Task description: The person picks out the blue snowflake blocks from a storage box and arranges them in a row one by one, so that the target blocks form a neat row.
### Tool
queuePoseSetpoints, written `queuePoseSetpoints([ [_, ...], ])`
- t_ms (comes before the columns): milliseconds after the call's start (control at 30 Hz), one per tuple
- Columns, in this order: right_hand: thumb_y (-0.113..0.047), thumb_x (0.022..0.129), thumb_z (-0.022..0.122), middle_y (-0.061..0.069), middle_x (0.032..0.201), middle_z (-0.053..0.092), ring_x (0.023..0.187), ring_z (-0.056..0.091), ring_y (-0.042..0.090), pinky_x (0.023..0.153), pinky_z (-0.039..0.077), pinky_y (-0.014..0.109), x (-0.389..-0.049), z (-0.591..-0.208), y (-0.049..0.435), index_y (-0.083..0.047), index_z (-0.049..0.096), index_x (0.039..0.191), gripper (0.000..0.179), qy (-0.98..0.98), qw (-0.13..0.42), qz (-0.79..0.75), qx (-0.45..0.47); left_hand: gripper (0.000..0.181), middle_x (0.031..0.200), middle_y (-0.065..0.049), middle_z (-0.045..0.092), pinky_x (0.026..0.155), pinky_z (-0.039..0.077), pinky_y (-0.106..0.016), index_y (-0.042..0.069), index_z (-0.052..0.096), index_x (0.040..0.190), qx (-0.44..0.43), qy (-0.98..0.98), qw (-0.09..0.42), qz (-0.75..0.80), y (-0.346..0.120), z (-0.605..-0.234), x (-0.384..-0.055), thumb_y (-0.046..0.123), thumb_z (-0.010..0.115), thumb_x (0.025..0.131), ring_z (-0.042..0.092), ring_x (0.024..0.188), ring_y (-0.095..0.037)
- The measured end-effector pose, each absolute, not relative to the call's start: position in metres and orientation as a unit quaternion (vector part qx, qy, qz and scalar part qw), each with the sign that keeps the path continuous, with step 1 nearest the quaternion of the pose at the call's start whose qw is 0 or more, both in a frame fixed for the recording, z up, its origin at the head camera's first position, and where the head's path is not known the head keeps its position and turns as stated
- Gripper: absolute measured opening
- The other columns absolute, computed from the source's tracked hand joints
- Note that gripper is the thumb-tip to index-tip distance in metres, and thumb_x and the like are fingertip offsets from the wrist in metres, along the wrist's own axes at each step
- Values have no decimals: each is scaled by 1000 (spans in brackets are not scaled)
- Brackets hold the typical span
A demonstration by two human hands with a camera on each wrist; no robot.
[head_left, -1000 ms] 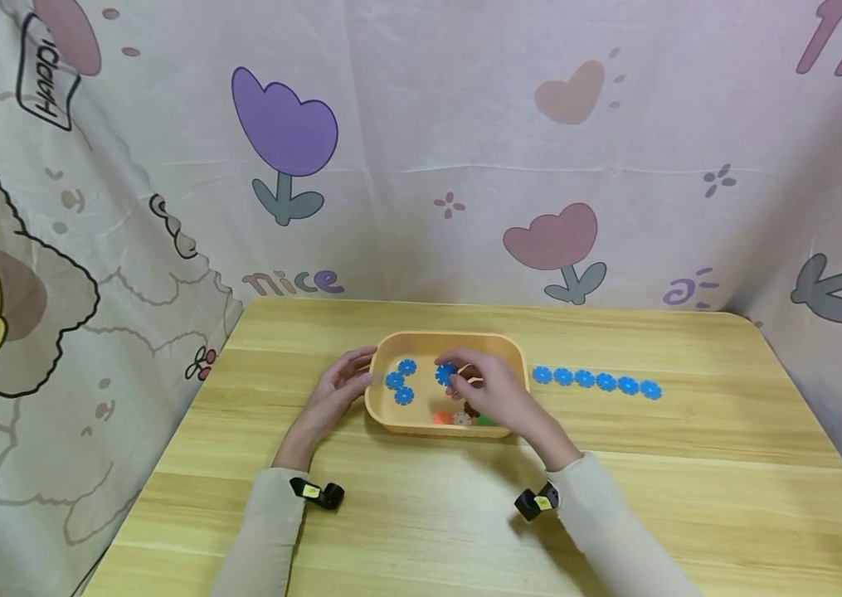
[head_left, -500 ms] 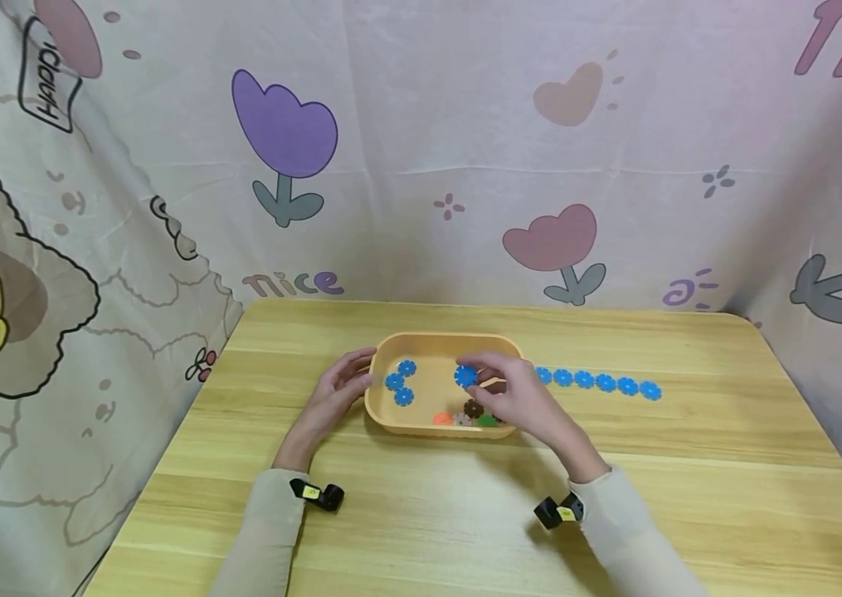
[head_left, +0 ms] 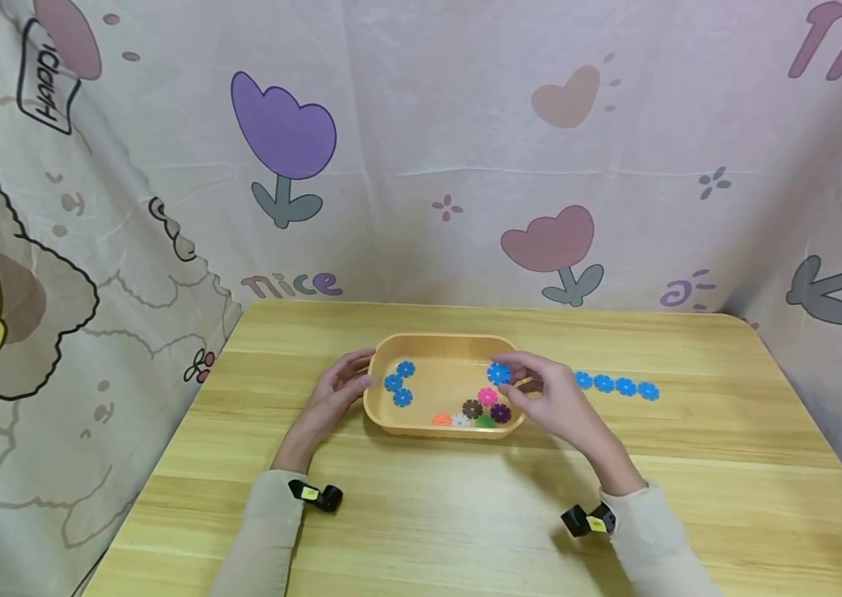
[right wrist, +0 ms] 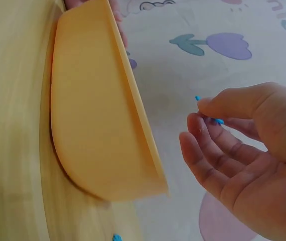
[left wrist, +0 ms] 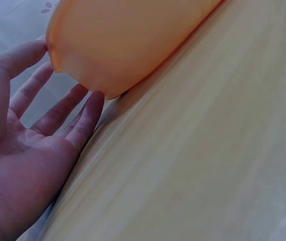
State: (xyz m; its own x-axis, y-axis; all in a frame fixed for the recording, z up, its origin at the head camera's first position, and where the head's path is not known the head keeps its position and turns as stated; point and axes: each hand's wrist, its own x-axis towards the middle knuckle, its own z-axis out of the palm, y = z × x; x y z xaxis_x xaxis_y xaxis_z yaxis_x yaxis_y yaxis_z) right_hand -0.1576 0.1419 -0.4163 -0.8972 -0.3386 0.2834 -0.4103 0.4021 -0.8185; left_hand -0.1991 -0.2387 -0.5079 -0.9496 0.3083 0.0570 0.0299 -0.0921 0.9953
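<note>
My right hand (head_left: 558,398) pinches a blue notched plastic disc (head_left: 498,374) between thumb and fingertips, above the right end of a yellow tub (head_left: 439,431). In the right wrist view, only slivers of that disc (right wrist: 218,121) show between the fingers, higher than the tub's rim. My left hand (head_left: 338,394) rests its extended fingertips against the tub's left end; the left wrist view shows this hand (left wrist: 37,130) with its fingers apart at the tub's wall. Inside the tub, several blue discs (head_left: 402,398) lie at the left, and a pink disc (head_left: 488,396) lies near the right end.
Near the tub's front right lie brown (head_left: 472,409), purple (head_left: 500,413), green (head_left: 485,422), white (head_left: 459,420) and orange discs (head_left: 441,419). A row of blue discs (head_left: 625,387) extends rightward on the wooden table (head_left: 428,514), partly hidden by my right hand. A printed cloth (head_left: 421,124) hangs behind.
My right hand has moved right across the tub, carrying the blue disc to its right end. The pink and purple discs have come into sight. My left hand has stayed at the tub.
</note>
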Motion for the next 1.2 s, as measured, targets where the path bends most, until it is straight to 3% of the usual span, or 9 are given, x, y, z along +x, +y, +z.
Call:
queuePoseSetpoints([
  [233,3,90,76,4,99,72,90,68,20,79,62,35,-154,-415,163,-5,69,128,40,-846,52,489,207,51,156,-16,43,104,51,-33,10,45,153,129,671,96,724,-239,-508,-198,15,61,105,48,139,-30],
  [467,3,90,76,8,100,71,91,68,21,79,61,26,-149,-415,186,-4,69,128,39,-850,78,487,186,50,154,-14,46,104,51,-35,12,48,151,120,675,95,722,-238,-508,-199,15,63,103,50,137,-31],
  [733,4,90,75,11,100,70,92,64,6,78,58,18,-155,-425,215,-1,68,128,39,-858,110,473,167,50,154,-17,45,103,52,-34,10,47,151,122,677,92,720,-239,-509,-199,15,62,104,50,137,-33],
  [1200,2,93,73,22,112,69,97,61,-4,80,52,8,-156,-427,253,1,65,132,41,-866,116,475,109,51,155,-16,45,104,52,-33,9,46,152,116,673,95,725,-239,-508,-199,14,63,103,49,138,-33],
])
